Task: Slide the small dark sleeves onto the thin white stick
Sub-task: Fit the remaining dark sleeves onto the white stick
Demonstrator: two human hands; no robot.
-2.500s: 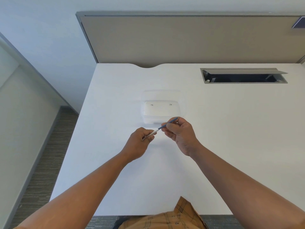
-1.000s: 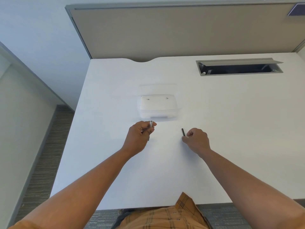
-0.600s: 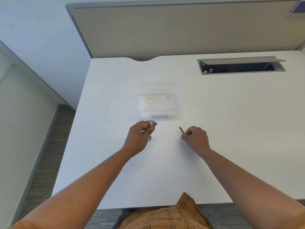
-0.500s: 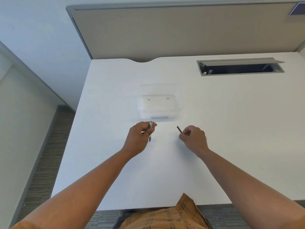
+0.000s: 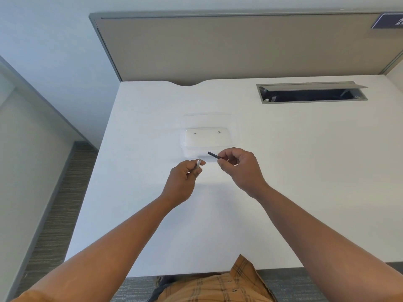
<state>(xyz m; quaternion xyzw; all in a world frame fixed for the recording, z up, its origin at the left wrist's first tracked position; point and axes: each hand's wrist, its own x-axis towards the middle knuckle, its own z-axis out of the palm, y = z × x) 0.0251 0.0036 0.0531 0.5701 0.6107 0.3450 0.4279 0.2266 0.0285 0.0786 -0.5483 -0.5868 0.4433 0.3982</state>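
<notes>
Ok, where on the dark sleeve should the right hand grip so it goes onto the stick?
Probably keep the grip on the sleeve's rear end, where the right hand pinches it now. Its free end points left toward the stick tip poking up from the left hand, so come in from the right, leaving that open end clear.

Your left hand (image 5: 182, 182): white stick (image 5: 198, 164). Your right hand (image 5: 239, 168): dark sleeve (image 5: 214, 155). Beyond hands: clear plastic box (image 5: 207, 141) on white desk (image 5: 294, 171); beige partition (image 5: 239, 46). Below: orange plaid cloth (image 5: 218, 286).
</notes>
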